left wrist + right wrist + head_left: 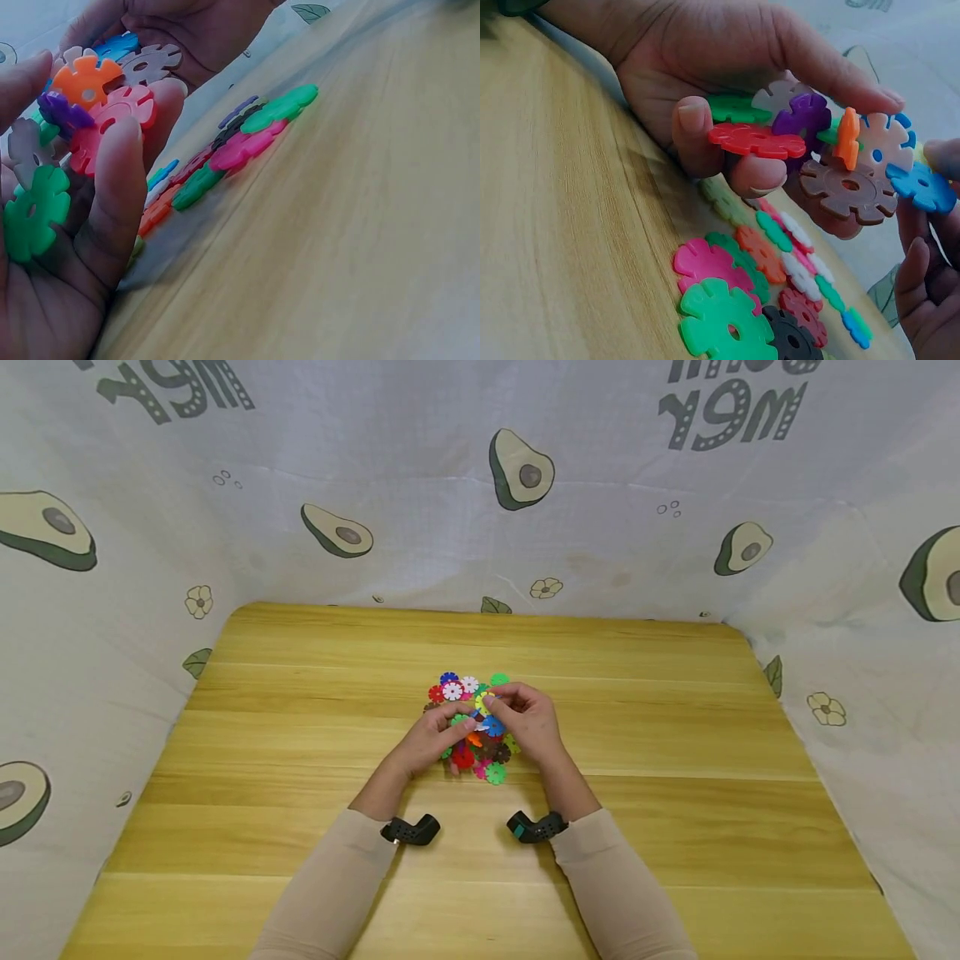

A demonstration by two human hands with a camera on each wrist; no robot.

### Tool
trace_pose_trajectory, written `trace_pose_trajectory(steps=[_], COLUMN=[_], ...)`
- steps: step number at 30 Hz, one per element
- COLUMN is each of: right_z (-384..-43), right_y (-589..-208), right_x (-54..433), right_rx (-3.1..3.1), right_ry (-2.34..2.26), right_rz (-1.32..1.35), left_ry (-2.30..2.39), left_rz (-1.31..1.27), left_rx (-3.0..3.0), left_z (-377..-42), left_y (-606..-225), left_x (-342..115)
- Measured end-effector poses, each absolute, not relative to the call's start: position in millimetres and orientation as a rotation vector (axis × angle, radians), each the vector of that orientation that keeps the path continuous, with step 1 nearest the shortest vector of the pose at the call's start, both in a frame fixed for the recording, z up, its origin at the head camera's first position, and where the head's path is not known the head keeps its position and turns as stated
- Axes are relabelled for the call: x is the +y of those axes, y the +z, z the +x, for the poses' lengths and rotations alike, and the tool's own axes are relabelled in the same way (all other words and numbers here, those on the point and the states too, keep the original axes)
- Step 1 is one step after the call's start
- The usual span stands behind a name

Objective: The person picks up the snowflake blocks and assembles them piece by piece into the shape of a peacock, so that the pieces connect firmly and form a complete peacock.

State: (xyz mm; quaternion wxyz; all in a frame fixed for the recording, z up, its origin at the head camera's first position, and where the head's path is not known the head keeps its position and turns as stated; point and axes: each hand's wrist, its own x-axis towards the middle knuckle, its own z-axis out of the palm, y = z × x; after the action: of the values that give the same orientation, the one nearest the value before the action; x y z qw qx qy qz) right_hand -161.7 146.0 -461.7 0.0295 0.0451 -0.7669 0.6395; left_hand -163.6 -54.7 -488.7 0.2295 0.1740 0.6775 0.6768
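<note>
My left hand (437, 734) cradles a cluster of notched plastic flower discs joined together. In the right wrist view the cluster shows a red disc (757, 141), a purple disc (802, 124), an orange disc (847, 139), a brown disc (849, 187) and a pale disc (885, 146). At its far end a blue disc (922, 186) meets the fingertips of my right hand (531, 723). The right thumb and forefinger pinch a yellow disc (483, 702), mostly hidden by those fingers. A green disc (37, 212) lies against my left palm in the left wrist view.
Below the hands, many loose discs lie on the wooden table (637, 827), among them a pink disc (712, 266), a light green disc (726, 321) and a black disc (791, 339). A printed curtain (420, 460) stands behind the table. Each wrist wears a black camera band (411, 831).
</note>
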Motion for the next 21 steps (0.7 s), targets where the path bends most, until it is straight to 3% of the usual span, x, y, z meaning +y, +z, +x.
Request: trace_pose_trajectory(steps=[11,21], right_z=[-160.3,-166.0], right_y=[-460.2,-467.3], right_x=[140.1,156.1], right_rx=[-2.393,-2.658], right_ry=[1.978,1.776], right_rz=[0.065,0.061], left_ry=[1.862,2.304], left_rz=[0.477,0.181], left_rx=[1.874,1.602], left_z=[-163.3,-165.0], left_y=[-490.3,-492.2], left_x=[-55.3,-54.7])
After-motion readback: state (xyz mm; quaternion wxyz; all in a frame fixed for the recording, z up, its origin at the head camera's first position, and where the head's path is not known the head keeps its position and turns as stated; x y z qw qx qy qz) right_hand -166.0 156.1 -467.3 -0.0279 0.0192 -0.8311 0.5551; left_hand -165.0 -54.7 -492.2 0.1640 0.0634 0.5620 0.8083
